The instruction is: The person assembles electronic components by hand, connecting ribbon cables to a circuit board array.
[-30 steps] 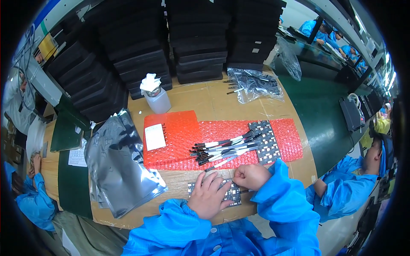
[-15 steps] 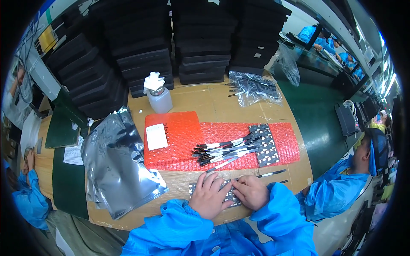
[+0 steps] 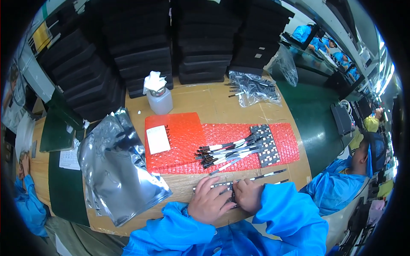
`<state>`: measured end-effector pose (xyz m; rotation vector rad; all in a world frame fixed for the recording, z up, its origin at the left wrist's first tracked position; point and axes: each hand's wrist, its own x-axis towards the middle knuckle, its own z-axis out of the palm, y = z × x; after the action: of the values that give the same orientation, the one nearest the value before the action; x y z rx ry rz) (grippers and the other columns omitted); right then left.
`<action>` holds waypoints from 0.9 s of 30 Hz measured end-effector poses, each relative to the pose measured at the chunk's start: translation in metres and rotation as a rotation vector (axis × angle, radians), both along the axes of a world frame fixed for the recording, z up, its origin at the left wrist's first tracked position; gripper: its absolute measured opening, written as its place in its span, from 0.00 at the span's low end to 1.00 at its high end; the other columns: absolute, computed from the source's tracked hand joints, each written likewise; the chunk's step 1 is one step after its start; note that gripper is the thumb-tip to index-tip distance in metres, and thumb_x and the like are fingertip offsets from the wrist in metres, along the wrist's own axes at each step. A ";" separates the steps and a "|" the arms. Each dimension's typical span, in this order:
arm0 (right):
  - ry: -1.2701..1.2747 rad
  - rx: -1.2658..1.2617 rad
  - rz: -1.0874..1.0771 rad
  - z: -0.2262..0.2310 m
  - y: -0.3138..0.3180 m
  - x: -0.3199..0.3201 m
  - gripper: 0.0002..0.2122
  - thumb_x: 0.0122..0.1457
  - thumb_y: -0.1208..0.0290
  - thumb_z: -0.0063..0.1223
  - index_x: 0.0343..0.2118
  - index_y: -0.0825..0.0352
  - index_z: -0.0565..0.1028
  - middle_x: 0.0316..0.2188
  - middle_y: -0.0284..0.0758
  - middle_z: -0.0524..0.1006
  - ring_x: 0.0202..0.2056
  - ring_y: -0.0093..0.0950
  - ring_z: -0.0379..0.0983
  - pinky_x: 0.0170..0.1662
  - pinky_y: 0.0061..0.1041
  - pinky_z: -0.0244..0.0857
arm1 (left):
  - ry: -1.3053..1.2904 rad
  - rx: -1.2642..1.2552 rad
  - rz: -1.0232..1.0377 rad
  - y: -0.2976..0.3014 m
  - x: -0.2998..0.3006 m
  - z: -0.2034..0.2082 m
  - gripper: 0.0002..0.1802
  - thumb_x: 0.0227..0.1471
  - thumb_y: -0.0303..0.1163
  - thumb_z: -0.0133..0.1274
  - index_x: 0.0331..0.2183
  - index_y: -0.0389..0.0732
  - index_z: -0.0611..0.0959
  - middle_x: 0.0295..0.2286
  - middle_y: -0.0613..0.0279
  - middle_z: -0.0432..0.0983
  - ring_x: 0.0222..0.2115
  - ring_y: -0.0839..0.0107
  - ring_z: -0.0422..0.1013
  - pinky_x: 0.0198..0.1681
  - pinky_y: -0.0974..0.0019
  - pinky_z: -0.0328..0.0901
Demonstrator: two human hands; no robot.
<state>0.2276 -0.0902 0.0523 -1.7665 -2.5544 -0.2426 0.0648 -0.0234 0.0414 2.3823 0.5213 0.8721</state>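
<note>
Left hand [image 3: 210,204] lies flat, fingers spread, pressing on a small dark component strip [image 3: 225,187] at the near edge of the wooden table [image 3: 213,100]; right hand [image 3: 249,195] rests curled on the same strip, touching the left. Neither hand shows a closed grasp. The strip appears thin, light and somewhat flexible, probably delicate; best held by its long edges, not the face. Just beyond, loose black-and-silver connector leads [image 3: 228,151] lie heaped on red bubble wrap [image 3: 188,136], beside a second strip [image 3: 267,145]. Silver antistatic bags [image 3: 117,170] lie to the left.

Both hands [image 3: 228,200] have drawn close together over the component strip [image 3: 213,186].
</note>
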 end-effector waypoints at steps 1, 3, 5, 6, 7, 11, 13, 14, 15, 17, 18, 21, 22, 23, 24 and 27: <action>-0.005 0.014 -0.004 -0.002 0.002 0.001 0.08 0.42 0.73 0.50 0.26 0.72 0.73 0.18 0.36 0.69 0.22 0.30 0.68 0.19 0.29 0.63 | -0.005 0.014 -0.004 0.004 0.001 0.001 0.18 0.32 0.37 0.60 0.31 0.42 0.78 0.33 0.61 0.69 0.41 0.55 0.61 0.47 0.50 0.54; 0.171 -0.062 -0.035 -0.004 0.007 0.004 0.07 0.42 0.72 0.51 0.24 0.69 0.73 0.18 0.37 0.68 0.22 0.32 0.69 0.21 0.30 0.64 | 0.044 0.037 0.187 0.013 0.001 0.002 0.16 0.32 0.33 0.59 0.29 0.40 0.78 0.31 0.60 0.70 0.40 0.56 0.63 0.46 0.54 0.56; 0.220 -0.038 -0.087 0.005 0.008 0.007 0.07 0.40 0.72 0.52 0.25 0.67 0.74 0.18 0.35 0.69 0.22 0.31 0.69 0.21 0.28 0.64 | 0.047 0.035 0.266 0.017 0.001 -0.010 0.15 0.32 0.32 0.59 0.29 0.40 0.78 0.31 0.60 0.71 0.39 0.57 0.63 0.45 0.56 0.57; 0.271 -0.028 -0.152 0.010 0.010 0.008 0.08 0.39 0.73 0.54 0.26 0.65 0.75 0.18 0.33 0.69 0.21 0.29 0.69 0.22 0.26 0.64 | 0.052 0.017 0.333 0.020 0.001 -0.015 0.14 0.32 0.30 0.59 0.28 0.39 0.78 0.30 0.59 0.71 0.39 0.57 0.63 0.44 0.58 0.58; 0.328 0.042 -0.181 0.015 0.015 0.007 0.07 0.39 0.73 0.55 0.25 0.62 0.75 0.18 0.32 0.69 0.21 0.29 0.69 0.22 0.26 0.64 | 0.046 -0.012 0.345 0.022 0.002 -0.018 0.13 0.32 0.27 0.58 0.27 0.38 0.77 0.29 0.58 0.71 0.38 0.57 0.64 0.44 0.59 0.58; 0.408 0.151 -0.096 0.006 0.048 0.000 0.06 0.39 0.74 0.55 0.24 0.63 0.75 0.20 0.32 0.69 0.24 0.30 0.69 0.25 0.27 0.65 | 0.012 -0.060 0.383 0.021 0.002 -0.018 0.13 0.32 0.24 0.55 0.27 0.37 0.74 0.31 0.56 0.71 0.39 0.57 0.64 0.45 0.58 0.58; 0.417 0.095 -0.053 -0.002 0.060 -0.005 0.06 0.38 0.74 0.56 0.23 0.63 0.75 0.21 0.33 0.69 0.27 0.31 0.69 0.29 0.26 0.65 | 0.006 -0.044 0.382 0.020 0.004 -0.023 0.13 0.31 0.22 0.55 0.27 0.37 0.73 0.31 0.54 0.70 0.39 0.56 0.64 0.45 0.58 0.58; 0.414 0.098 -0.050 -0.005 0.062 -0.002 0.06 0.38 0.74 0.56 0.23 0.63 0.75 0.21 0.33 0.69 0.27 0.31 0.69 0.29 0.26 0.65 | 0.002 -0.034 0.382 0.021 0.006 -0.025 0.13 0.31 0.21 0.54 0.27 0.36 0.71 0.31 0.53 0.70 0.39 0.55 0.64 0.44 0.58 0.58; 0.443 0.083 -0.054 -0.008 0.063 0.002 0.06 0.38 0.74 0.56 0.23 0.63 0.74 0.22 0.33 0.69 0.28 0.31 0.68 0.30 0.26 0.64 | -0.004 -0.033 0.382 0.021 0.009 -0.026 0.13 0.31 0.21 0.54 0.27 0.36 0.71 0.31 0.53 0.70 0.39 0.55 0.64 0.44 0.58 0.58; 0.472 0.054 -0.051 -0.008 0.067 0.003 0.06 0.37 0.73 0.57 0.22 0.63 0.74 0.23 0.33 0.69 0.30 0.30 0.68 0.31 0.25 0.64 | -0.023 -0.048 0.365 0.022 0.009 -0.028 0.14 0.31 0.20 0.53 0.27 0.36 0.71 0.32 0.52 0.70 0.40 0.55 0.64 0.45 0.58 0.58; 0.479 0.049 -0.080 -0.002 0.065 0.004 0.05 0.37 0.74 0.57 0.21 0.64 0.74 0.23 0.32 0.69 0.30 0.31 0.68 0.32 0.25 0.64 | -0.027 -0.054 0.366 0.022 0.009 -0.030 0.14 0.31 0.20 0.53 0.27 0.36 0.71 0.32 0.52 0.70 0.40 0.55 0.64 0.45 0.58 0.58; 0.630 0.057 -0.006 0.040 0.059 0.017 0.05 0.39 0.77 0.56 0.22 0.66 0.72 0.25 0.35 0.71 0.31 0.33 0.68 0.35 0.25 0.64 | 0.025 -0.026 0.398 0.024 0.001 -0.035 0.15 0.31 0.21 0.53 0.28 0.37 0.71 0.32 0.53 0.69 0.41 0.55 0.62 0.46 0.57 0.57; 0.669 0.077 0.020 0.058 0.049 0.030 0.05 0.40 0.78 0.55 0.23 0.67 0.72 0.25 0.36 0.72 0.32 0.32 0.68 0.36 0.25 0.64 | 0.014 -0.041 0.404 0.022 0.002 -0.032 0.15 0.31 0.21 0.53 0.28 0.37 0.71 0.32 0.53 0.69 0.41 0.55 0.62 0.46 0.57 0.57; 0.815 0.177 -0.060 0.075 0.032 0.035 0.04 0.42 0.80 0.53 0.23 0.68 0.72 0.26 0.37 0.72 0.32 0.32 0.69 0.38 0.25 0.63 | 0.032 -0.036 0.395 0.020 0.003 -0.029 0.15 0.31 0.21 0.53 0.28 0.37 0.71 0.32 0.54 0.69 0.42 0.55 0.62 0.46 0.57 0.56; 0.965 0.284 -0.140 0.086 0.017 0.038 0.03 0.44 0.82 0.51 0.24 0.68 0.71 0.27 0.38 0.72 0.33 0.31 0.69 0.39 0.26 0.63 | 0.053 -0.026 0.385 0.020 0.003 -0.027 0.15 0.31 0.21 0.53 0.29 0.37 0.71 0.33 0.55 0.69 0.43 0.55 0.61 0.47 0.57 0.56; 1.166 0.877 -0.096 0.097 -0.006 0.052 0.05 0.48 0.87 0.43 0.25 0.70 0.67 0.26 0.40 0.71 0.32 0.31 0.68 0.38 0.27 0.63 | 0.061 0.000 0.344 0.019 0.001 -0.023 0.15 0.32 0.24 0.54 0.29 0.39 0.73 0.34 0.56 0.68 0.44 0.56 0.59 0.48 0.56 0.55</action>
<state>0.2801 -0.0962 0.1490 -1.1141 -1.2330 -0.1919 0.0654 -0.0041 0.0186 2.3623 0.9763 0.9430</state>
